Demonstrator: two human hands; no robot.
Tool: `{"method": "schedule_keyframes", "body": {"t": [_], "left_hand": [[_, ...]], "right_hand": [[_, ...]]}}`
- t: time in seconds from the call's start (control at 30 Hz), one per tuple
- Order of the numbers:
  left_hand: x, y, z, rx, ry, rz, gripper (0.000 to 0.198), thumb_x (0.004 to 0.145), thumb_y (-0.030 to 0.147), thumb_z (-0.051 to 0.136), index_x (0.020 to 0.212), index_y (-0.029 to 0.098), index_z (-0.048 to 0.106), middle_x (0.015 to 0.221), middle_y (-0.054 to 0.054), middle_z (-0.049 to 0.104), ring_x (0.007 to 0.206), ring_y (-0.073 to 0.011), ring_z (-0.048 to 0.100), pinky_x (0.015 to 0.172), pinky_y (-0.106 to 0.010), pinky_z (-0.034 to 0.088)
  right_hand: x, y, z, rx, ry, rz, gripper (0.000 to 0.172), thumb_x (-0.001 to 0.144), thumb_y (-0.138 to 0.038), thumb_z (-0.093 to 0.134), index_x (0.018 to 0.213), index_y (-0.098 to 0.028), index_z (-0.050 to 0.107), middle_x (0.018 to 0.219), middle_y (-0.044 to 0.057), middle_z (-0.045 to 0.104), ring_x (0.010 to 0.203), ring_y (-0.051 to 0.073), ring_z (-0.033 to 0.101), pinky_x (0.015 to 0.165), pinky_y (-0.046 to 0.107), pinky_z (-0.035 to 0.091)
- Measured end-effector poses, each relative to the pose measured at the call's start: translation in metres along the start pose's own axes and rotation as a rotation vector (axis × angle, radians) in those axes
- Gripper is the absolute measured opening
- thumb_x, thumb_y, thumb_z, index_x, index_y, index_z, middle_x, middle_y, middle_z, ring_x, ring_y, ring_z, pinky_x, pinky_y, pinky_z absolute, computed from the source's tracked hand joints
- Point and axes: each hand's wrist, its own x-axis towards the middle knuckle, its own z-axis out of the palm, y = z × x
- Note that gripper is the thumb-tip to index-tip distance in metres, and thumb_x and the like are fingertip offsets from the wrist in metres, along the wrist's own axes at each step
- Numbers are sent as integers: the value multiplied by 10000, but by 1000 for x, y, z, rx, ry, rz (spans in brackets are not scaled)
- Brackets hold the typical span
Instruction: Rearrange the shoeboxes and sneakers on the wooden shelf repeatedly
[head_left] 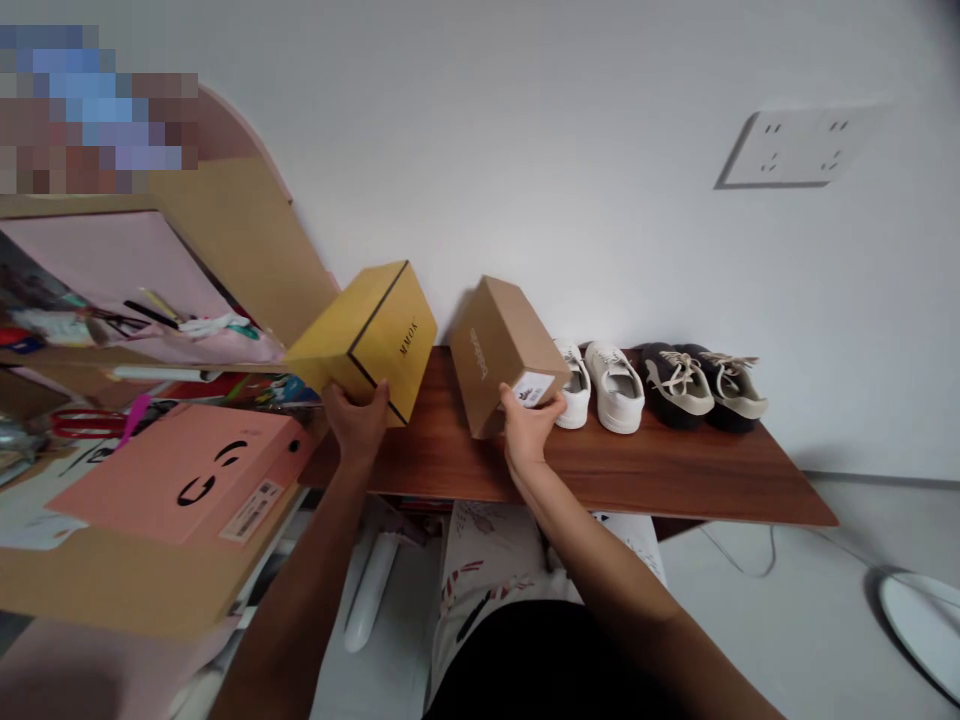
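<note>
My left hand grips the near lower edge of a yellow box with dark trim and the letters MMOK. That box is tilted, and its underside is hidden. In my right hand is a brown cardboard box with a white label at its near end. It tilts over the dark wooden board, and I cannot tell whether it touches the surface. Just right of the brown box stand white sneakers, partly covered by it. Beside them sits a pair of dark shoes with beige laces and soles.
On the left, a light wooden desk bears a pink box, red scissors and assorted small items. Behind the board rises a white wall with a socket panel. A round white base and a cable lie on the right floor.
</note>
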Motion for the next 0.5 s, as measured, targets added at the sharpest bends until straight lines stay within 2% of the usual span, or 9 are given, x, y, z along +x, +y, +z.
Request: {"method": "schedule_keyframes", "body": {"t": [0.03,0.1,0.17,0.23,0.33,0.5], "left_hand": [[-1,-1,-4,106,-39,110,390,682,348,785,914,195,510,1122,-130,574,1169,-326,530,1038,-495,439],[-3,-4,-8,264,-149,299,337,721,351,751,913,201,519,1118,-144,562,1176,-348,512,1051,-505,414],[-5,-9,-8,397,-294,435,208,791,304,663,923,202,540,1107,-156,557,1164,-356,509,1049,-516,397],[-5,-14,-6,521,-401,531,103,834,255,575,920,201,562,1080,-164,555,1134,-358,511,1033,-523,392],[-8,-23,0,680,-498,619,106,873,238,492,904,202,587,1030,-157,557,1059,-337,514,985,-492,412],[-23,-40,1,815,-553,658,225,928,214,404,907,205,628,1002,-149,569,997,-308,511,933,-428,411]], "right_hand": [[0,-3,-4,-138,-46,-124,886,818,-466,657,1454,-163,120,1387,205,458,1251,265,506,1036,429,478],[3,-10,-8,-458,-162,-352,837,839,-431,637,1463,-118,175,1372,242,426,1303,335,419,1050,493,438],[10,-14,-9,-720,-278,-544,690,875,-380,599,1434,-106,303,1291,240,466,1256,371,419,1003,514,438],[17,-14,-7,-873,-365,-684,529,921,-323,537,1396,-129,405,1205,213,509,1151,357,463,951,492,438],[24,-3,0,-985,-450,-777,410,980,-249,424,1379,-168,473,1128,176,533,1029,311,483,906,443,412],[21,32,7,-1090,-550,-800,413,1017,-173,296,1373,-197,503,1086,151,546,972,269,478,852,388,382]]}}
